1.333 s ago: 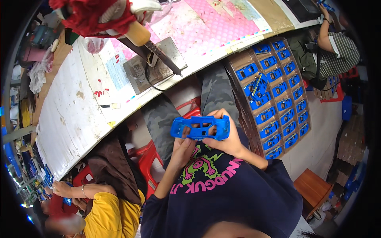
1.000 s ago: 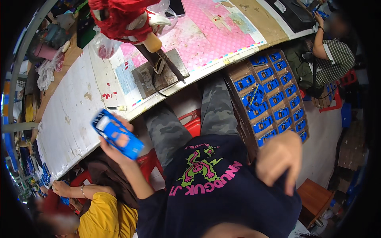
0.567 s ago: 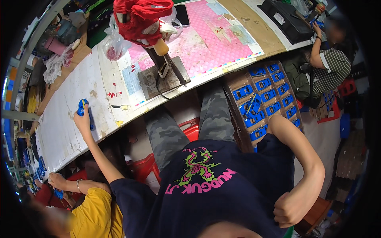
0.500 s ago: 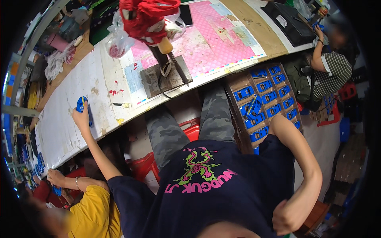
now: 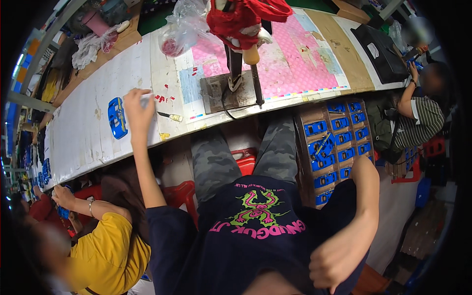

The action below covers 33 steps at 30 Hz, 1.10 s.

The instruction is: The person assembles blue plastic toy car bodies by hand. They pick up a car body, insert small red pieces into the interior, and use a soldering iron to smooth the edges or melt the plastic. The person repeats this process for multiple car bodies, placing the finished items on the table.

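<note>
While one blue toy car (image 5: pixel 117 117) lies beside it, left hand (image 5: pixel 138 104) has an empty, loose grip.

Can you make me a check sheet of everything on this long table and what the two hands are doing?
Surface: long white table, scuffed, with a pink mat at its right part.
Job's things: blue toy car lying flat on the table, just left of the left hand; box of blue cars below the table edge.
Clutter: small brush, plastic bag, metal stand with a red bundle on top.
Hands: left hand open above the table, holding nothing; right hand loosely curled, low by the body, holding nothing.
Cables: black cable at the stand's base.
Surroundings: person in yellow at left, person in stripes at right.
</note>
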Available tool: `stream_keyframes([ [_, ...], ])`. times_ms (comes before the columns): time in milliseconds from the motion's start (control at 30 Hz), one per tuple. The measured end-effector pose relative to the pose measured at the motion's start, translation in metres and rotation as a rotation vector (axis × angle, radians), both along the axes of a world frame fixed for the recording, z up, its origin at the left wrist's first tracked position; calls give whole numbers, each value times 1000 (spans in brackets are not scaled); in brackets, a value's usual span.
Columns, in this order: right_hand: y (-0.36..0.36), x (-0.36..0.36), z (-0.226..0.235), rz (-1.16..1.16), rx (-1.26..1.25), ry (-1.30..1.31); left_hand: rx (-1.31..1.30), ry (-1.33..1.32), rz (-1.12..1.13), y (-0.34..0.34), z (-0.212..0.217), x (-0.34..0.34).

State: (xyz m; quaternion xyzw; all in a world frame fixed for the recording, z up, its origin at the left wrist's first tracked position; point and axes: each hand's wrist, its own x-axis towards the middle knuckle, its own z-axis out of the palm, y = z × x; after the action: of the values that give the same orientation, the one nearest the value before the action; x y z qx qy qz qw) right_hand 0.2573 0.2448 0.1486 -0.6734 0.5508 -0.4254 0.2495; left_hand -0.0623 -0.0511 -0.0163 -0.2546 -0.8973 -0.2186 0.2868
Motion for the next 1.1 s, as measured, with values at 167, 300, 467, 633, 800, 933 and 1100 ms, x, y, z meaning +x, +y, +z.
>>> stream_keyframes([
  [167, 7, -35, -24, -139, 375, -106, -35, -130, -63, 45, -5, 24],
  [300, 15, -44, -50, -247, 439, -96, -62, -98, -20, 49, -14, 28],
  [467, 23, -49, -51, -387, 387, -244, 71, -102, 30, 54, -16, 33],
  [633, 20, -46, -62, -501, 240, -412, 459, -306, -68, 61, 18, 74],
  [800, -3, -46, -80, -775, -32, -686, 811, -777, -469, 71, 67, 148],
  [933, -31, -48, -88, -1287, -241, -731, 812, -943, -761, 90, 67, 166],
  [1100, -53, -50, -93, -1461, -468, -865, 779, -906, -777, 110, 66, 183],
])
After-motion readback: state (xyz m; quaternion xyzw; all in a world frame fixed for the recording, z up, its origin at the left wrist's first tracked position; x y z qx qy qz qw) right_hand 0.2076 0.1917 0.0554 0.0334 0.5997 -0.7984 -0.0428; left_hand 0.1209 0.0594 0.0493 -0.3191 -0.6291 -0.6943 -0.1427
